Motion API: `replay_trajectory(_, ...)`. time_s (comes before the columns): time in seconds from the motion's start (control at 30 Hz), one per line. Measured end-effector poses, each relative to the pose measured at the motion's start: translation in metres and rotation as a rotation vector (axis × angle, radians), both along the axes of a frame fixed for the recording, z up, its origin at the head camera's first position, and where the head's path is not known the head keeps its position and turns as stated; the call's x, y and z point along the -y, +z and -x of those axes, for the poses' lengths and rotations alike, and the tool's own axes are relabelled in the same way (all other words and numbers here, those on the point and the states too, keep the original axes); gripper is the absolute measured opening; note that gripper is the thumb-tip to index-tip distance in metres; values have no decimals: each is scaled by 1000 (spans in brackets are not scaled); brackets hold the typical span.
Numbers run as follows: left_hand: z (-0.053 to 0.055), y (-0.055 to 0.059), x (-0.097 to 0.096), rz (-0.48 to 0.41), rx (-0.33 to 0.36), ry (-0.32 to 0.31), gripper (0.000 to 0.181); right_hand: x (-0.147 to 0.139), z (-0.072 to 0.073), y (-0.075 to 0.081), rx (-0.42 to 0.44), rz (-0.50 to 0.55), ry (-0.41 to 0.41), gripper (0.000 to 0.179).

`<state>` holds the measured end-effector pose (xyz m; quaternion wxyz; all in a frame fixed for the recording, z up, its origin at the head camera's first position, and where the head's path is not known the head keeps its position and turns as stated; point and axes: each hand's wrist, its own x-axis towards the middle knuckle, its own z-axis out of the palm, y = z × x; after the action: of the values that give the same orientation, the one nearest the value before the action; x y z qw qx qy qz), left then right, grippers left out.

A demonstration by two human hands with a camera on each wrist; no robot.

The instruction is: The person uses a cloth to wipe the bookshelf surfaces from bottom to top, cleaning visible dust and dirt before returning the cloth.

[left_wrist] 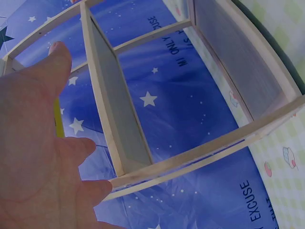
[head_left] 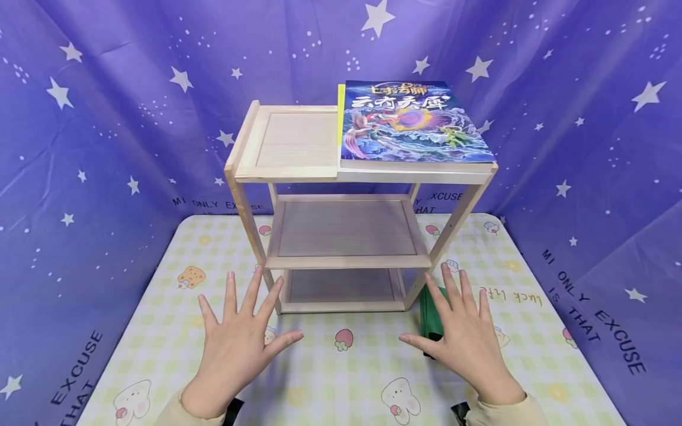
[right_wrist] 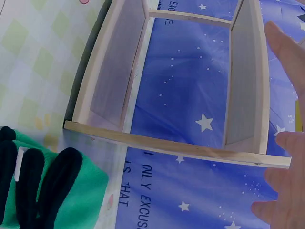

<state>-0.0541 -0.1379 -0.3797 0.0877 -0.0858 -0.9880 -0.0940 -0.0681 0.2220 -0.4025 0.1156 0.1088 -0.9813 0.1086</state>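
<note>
A small three-tier wooden shelf (head_left: 348, 260) stands upright on the table. On the right half of its top tier lie a blue illustrated book (head_left: 410, 127) and, beneath it, something with a yellow edge (head_left: 341, 118). My left hand (head_left: 234, 346), fingers spread, is held in front of the shelf's left side, holding nothing. Mirroring it, my right hand (head_left: 466, 337) spreads its fingers before the right side, also holding nothing. Partly behind the right hand, a folded green cloth (right_wrist: 78, 186) with black bands lies beside the shelf's right leg.
A pale green checked tablecloth (head_left: 319, 390) with cartoon prints covers the table. Purple-blue curtains (head_left: 128, 118) with white stars hang behind and on both sides. The two lower tiers (head_left: 348, 228) show bare grey-brown panels.
</note>
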Motion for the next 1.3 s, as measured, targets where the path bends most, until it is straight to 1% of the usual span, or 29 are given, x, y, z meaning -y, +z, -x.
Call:
replay_trajectory(0.1, 0, 0, 2, 0, 4, 3, 89, -1, 1, -2, 1, 11, -5, 114)
replay_trajectory(0.23, 0, 2, 5, -2, -13, 6, 91, -3, 1, -4, -1, 19, -7, 114)
replay_trajectory(0.47, 1, 8, 6, 4, -37, 9, 93, -7, 4, -9, -1, 32, -17, 113)
replay_trajectory(0.7, 5, 15, 7, -15, -42, 1, 94, -15, 11, -21, 59, 46, -51, 111)
replay_trajectory(1.07, 10, 25, 9, -14, -72, 3, 94, -23, 18, -42, 156, 52, -109, 111)
replay_trajectory(1.3, 14, 33, 12, -30, -129, -5, 97, -27, 21, -52, 191, 55, -126, 111)
